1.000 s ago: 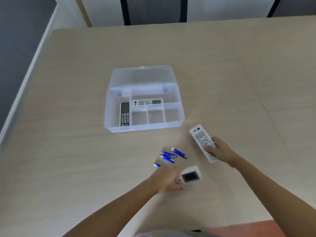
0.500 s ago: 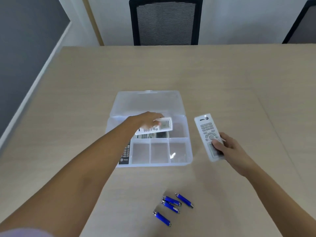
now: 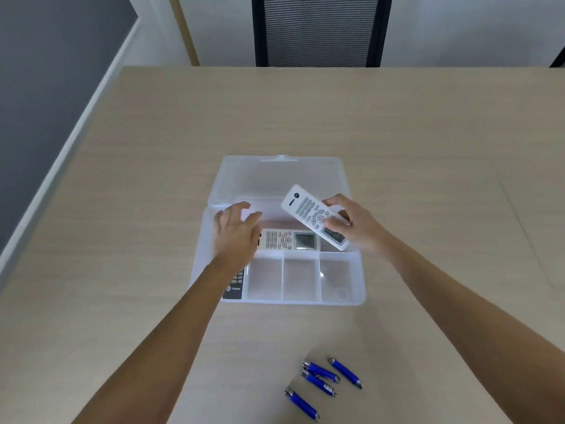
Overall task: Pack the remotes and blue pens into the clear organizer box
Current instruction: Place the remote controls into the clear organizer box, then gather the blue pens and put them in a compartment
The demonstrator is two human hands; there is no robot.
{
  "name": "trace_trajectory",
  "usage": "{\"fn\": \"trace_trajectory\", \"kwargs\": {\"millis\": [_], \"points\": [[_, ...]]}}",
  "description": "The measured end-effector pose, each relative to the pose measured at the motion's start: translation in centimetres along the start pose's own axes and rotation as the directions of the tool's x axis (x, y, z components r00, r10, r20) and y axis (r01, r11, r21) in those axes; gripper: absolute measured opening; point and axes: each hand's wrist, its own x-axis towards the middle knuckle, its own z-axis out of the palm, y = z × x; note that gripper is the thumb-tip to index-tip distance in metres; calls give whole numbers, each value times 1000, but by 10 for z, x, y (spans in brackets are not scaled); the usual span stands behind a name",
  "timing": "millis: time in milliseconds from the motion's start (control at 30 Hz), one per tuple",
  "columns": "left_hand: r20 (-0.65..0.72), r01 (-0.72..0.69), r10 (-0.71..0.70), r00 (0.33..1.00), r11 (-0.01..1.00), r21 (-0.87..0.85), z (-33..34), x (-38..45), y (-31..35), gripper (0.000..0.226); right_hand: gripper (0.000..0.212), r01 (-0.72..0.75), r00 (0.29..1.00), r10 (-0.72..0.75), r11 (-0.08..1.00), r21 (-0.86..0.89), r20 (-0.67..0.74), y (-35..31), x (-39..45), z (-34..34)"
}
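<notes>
Now white remote (image 3: 315, 216) between right-hand fingers (image 3: 336, 201)

black remote (image 3: 234, 286): mostly hidden under the left forearm
chair (image 3: 318, 29): top cut off
button labels: too small to read

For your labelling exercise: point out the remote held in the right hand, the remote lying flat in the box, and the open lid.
held remote (image 3: 315, 216), head view, keypad
flat remote (image 3: 289, 239), head view, buttons
open lid (image 3: 275, 179), head view, inner face

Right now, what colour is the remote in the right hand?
White with grey buttons, the remote in the right hand; head view.
</notes>
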Motion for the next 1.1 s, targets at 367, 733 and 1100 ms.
{"fn": "trace_trajectory", "kwargs": {"millis": [367,733,1100], "points": [[-96,420,-477,874,839,-346,5,-71,-39,56,39,71,972,72,818,-571,223,-7,44,82],[4,-517,547,837,793,-324,14,-229,30,9,13,131,944,-203,955,-267,-260,47,-180,89],[329,-591,549,768,806,34,47,-276,68,27,28,-148,980,196,861,-487,47,86,-207,135]]}}
